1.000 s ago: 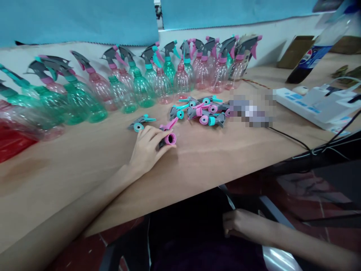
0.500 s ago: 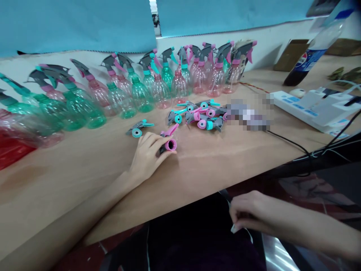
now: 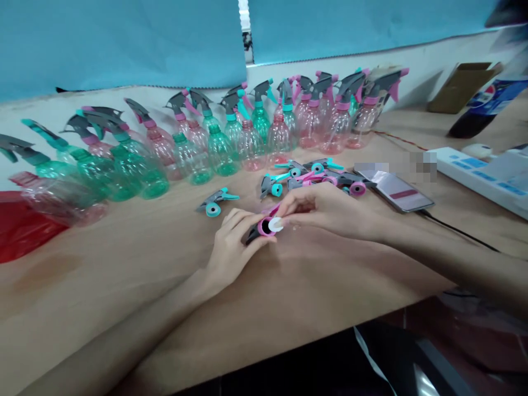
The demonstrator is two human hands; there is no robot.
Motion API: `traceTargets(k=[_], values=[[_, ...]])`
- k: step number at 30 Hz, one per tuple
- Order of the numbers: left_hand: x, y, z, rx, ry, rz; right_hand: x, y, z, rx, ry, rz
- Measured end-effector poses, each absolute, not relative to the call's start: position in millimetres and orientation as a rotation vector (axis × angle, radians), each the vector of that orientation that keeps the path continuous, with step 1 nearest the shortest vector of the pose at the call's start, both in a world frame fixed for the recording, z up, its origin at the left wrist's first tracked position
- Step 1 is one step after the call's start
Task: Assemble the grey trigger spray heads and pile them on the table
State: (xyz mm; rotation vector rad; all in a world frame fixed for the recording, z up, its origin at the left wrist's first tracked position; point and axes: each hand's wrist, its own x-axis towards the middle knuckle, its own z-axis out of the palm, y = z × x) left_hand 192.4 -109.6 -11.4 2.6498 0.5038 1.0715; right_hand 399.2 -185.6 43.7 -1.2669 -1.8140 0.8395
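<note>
Gripping pink/gray sprayer top (image 3: pixel 264 226) w/ L hand (image 3: pixel 231 243); R hand (image 3: pixel 325 210) pinching white disc (image 3: pixel 275 224).

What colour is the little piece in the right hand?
White: the little piece shows best in the head view.

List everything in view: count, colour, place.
Spray bottles: over a dozen, pink and green, along wall
Loose spray heads: several, grey, teal, pink, centre
Lone spray head: one, grey, teal, left of those
Held spray head: one, grey, pink, centre
Small piece: one, white, at its opening
Phone: one, grey, right
Power strip: one, white, right
Cola bottle: one, blue label, far right
Box: one, brown, back right
Bag: one, red, left
Wall coverings: two, blue, back
Table: one, brown, underneath
Left hand: one, around held spray head
Right hand: one, pinching small piece
</note>
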Motion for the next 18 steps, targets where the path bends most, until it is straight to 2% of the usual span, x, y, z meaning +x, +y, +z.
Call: traceTargets(k=[4,8,18], values=[[191,-102,-11,2.589,0.520,1.074,392,-167,42,-1.245,-1.956,0.683],[190,-95,-11,2.519,0.546,1.049,391,-152,41,-1.183,-2.153,0.376],[182,-82,-9,2.433,0.583,0.986,390,-134,54,-1.247,-2.348,0.219]])
